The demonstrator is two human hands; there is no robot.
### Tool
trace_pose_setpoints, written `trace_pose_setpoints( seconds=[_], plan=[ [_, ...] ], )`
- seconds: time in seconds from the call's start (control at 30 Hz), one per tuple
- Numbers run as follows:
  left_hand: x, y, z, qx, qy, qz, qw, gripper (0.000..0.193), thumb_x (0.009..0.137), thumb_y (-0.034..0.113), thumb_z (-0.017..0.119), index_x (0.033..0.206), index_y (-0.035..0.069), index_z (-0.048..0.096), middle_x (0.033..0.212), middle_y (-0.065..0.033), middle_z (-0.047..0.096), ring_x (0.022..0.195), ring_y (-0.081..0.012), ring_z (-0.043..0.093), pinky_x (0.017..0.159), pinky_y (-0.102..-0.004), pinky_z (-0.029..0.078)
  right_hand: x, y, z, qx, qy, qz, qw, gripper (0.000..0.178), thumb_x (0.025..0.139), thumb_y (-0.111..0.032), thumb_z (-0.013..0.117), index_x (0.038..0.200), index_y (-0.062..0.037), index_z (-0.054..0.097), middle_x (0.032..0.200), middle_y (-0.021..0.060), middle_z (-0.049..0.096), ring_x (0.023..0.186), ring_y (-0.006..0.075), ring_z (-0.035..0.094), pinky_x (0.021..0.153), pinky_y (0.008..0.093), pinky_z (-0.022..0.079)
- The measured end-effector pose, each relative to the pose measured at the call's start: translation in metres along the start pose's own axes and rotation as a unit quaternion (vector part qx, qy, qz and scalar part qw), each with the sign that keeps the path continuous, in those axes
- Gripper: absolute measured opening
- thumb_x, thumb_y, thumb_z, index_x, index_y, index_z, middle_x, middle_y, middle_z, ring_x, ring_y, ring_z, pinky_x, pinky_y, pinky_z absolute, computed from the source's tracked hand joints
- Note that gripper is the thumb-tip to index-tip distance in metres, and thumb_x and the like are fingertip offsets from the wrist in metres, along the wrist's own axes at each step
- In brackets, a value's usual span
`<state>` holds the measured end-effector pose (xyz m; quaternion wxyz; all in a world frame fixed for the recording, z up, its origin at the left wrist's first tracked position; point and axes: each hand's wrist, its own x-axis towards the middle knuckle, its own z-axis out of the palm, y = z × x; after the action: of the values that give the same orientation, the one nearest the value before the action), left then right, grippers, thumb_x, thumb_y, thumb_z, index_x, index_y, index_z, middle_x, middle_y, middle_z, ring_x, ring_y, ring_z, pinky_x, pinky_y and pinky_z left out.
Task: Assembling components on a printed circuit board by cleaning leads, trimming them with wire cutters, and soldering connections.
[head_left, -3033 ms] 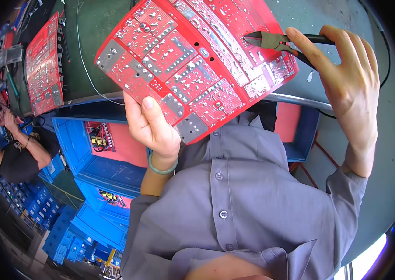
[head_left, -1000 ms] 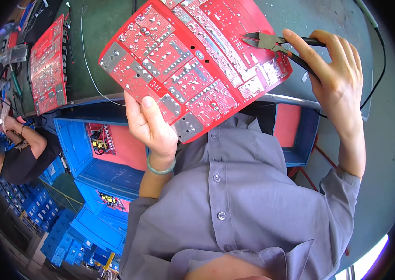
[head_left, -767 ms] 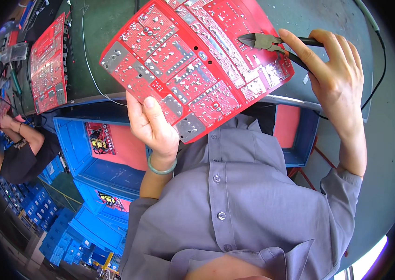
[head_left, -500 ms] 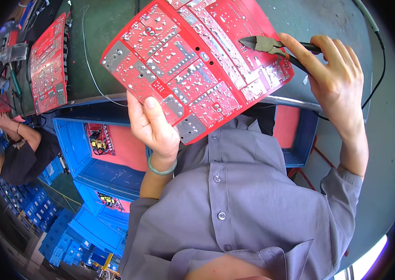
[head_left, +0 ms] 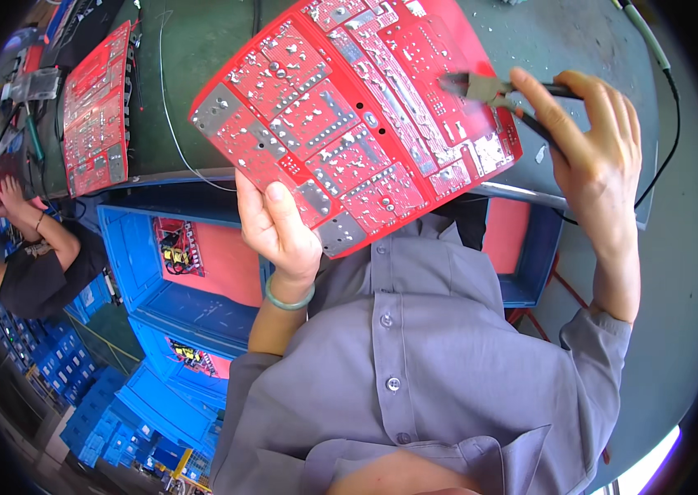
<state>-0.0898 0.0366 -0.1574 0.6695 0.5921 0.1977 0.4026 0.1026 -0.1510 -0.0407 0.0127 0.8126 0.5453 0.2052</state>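
My left hand (head_left: 276, 221) grips the lower left edge of a large red circuit board (head_left: 316, 124), thumb on top and fingers beneath. The board is tilted, with its solder side up and silvery solder patches across it. In my right hand (head_left: 592, 136) is a pair of cutting pliers (head_left: 489, 89) with dark handles, slightly smeared by motion. Its jaws point left, over the upper right part of the board; whether they touch it I cannot tell.
Another red circuit board (head_left: 100, 115) rests on the green bench (head_left: 188, 49) at the left. Blue bins (head_left: 122, 247) with pink lining stand below the bench edge. A soldering iron (head_left: 644, 31) with a black cable lies at upper right. Far left, a co-worker (head_left: 44, 256) sits working.
The pliers have shifted slightly right and down across the board. The board and my left hand have moved a little to the right. The co-worker's hands have risen slightly.
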Motion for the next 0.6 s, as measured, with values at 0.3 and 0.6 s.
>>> trace_pose_setpoints(
  seconds=[0.3,0.6],
  plan=[
    [-0.001,-0.002,-0.002,0.004,0.003,0.022,1.0,0.045,0.094,0.012,0.039,0.133,-0.01,0.03,0.123,-0.0172,0.049,0.108,-0.0183,0.052,0.091,-0.0307,0.042,0.007,-0.012,-0.012,0.047,-0.032,-0.006,0.998,0.051,0.063,-0.006,0.066,0.111,-0.0196,0.065,0.092,0.0067,0.056,0.084,0.0227,0.056,0.075,0.0346,0.044],
    [0.0,-0.003,-0.003,-0.008,-0.003,0.018,1.0,0.045,0.094,0.011,0.039,0.133,-0.009,0.03,0.124,-0.0167,0.049,0.108,-0.0179,0.052,0.091,-0.03,0.043,0.016,-0.006,-0.006,-0.045,-0.011,-0.004,0.999,0.054,0.064,-0.001,0.064,0.113,-0.0246,0.063,0.094,0.0039,0.056,0.086,0.02,0.056,0.077,0.0335,0.044]
  ],
)
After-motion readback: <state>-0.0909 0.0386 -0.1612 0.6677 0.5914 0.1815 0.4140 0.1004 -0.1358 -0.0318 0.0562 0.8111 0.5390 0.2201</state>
